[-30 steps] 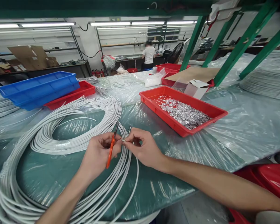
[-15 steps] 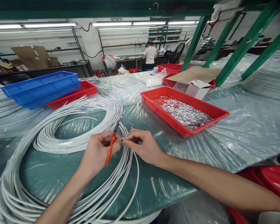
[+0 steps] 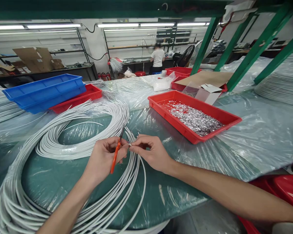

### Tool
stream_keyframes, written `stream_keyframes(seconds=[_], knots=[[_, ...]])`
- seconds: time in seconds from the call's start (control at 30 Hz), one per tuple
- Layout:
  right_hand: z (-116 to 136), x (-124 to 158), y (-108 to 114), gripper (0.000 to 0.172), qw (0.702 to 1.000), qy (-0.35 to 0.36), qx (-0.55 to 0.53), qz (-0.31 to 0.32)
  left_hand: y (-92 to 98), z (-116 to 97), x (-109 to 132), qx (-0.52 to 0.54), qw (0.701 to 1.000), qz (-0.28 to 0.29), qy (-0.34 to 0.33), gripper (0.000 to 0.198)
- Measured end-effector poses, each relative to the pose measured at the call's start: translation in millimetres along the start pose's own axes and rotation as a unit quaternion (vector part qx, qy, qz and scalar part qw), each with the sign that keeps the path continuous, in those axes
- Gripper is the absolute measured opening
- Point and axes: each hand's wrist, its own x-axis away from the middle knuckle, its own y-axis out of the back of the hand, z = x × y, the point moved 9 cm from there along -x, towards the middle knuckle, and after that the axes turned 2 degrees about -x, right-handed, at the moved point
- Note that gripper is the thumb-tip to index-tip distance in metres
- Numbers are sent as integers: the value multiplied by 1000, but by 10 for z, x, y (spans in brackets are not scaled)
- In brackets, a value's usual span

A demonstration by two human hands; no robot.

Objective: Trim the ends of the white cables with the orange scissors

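My left hand is closed around an orange-handled tool with a slim dark tip pointing up and away; whether it is pliers or snips I cannot tell. Its thumb and forefinger also pinch close to the end of a thin white cable. From the other side my right hand pinches this cable end between thumb and fingertips, so the two hands nearly meet. Beneath them runs a large loose coil of white cables, curving round to the left. A smaller cable loop lies beyond my left hand.
A red tray of small shiny metal pieces stands to the right. Blue trays rest on another red tray at far left. Green posts rise at right. A person in a white shirt is in the background.
Almost nothing differs. The view has shifted very slightly; both hands keep the same grip and position over the cables.
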Motion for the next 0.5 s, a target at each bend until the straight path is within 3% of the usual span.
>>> stream_keyframes(seconds=[0.5], knots=[[159,47,-9,9,994,67,87,5,-16,-26,17,-7,1000,1,-4,13]])
